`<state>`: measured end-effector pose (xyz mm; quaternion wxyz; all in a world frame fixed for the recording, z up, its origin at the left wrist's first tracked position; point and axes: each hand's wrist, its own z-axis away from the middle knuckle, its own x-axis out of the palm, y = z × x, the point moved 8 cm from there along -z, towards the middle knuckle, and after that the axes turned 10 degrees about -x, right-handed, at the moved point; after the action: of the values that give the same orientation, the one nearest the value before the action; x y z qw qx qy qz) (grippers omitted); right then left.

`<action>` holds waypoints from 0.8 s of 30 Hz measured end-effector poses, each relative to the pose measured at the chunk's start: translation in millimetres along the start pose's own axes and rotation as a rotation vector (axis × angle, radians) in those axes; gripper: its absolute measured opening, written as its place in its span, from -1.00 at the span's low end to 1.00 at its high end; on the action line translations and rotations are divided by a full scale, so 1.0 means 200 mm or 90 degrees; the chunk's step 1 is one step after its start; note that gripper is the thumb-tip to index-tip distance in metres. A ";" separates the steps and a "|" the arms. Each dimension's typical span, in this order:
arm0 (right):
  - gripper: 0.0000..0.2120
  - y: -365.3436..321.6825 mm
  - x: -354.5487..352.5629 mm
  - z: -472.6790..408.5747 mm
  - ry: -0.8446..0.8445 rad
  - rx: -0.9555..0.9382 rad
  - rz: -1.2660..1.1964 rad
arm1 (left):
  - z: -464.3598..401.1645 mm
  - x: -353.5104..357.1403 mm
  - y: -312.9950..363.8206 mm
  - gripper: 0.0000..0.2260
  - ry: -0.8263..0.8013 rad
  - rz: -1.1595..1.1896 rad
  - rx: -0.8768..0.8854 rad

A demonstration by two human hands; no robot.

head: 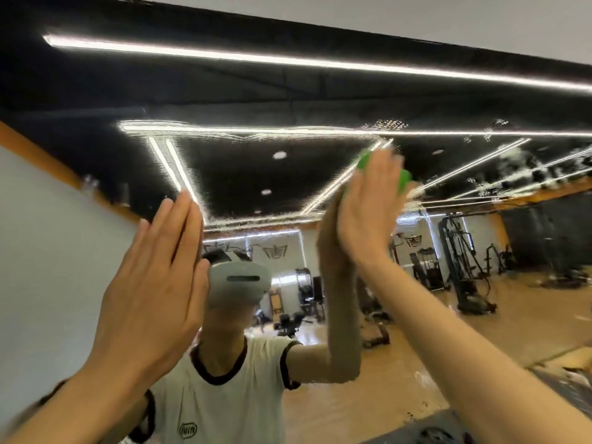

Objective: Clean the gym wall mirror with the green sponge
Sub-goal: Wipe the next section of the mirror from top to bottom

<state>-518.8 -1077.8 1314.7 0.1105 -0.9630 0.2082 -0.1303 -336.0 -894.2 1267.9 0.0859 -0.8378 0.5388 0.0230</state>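
The wall mirror (256,174) fills most of the view, streaked and wet across its upper middle. My right hand (368,206) is raised high and presses the green sponge (404,181) flat against the glass with straight fingers; only the sponge's edges show past my fingers. My left hand (153,283) lies flat on the mirror lower to the left, fingers straight and together, holding nothing. The reflection shows me in a white shirt with a headset.
Foam specks (512,161) cling to the glass at the upper right. A white wall (48,251) borders the mirror on the left. Reflected gym machines (461,261) and a wooden floor appear at the right.
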 end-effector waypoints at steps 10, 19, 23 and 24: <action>-0.50 0.17 -0.07 0.13 -0.073 -0.205 0.034 | 0.04 0.10 0.18 -0.43 0.019 0.020 -0.019; -0.50 -0.43 0.13 0.38 -0.138 -0.450 -0.013 | 0.05 0.11 0.20 -0.42 0.027 0.007 -0.014; -0.49 -0.06 0.01 0.27 -0.109 -0.362 -0.002 | 0.05 0.10 0.20 -0.42 0.027 0.004 -0.019; -0.49 0.10 -0.04 0.23 -0.082 -0.280 0.004 | 0.05 0.10 0.20 -0.42 0.029 0.003 -0.018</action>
<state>-520.0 -1084.2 1263.8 -0.0890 -0.9696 0.2271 -0.0197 -363.8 -927.0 1250.8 0.0614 -0.8378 0.5424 0.0120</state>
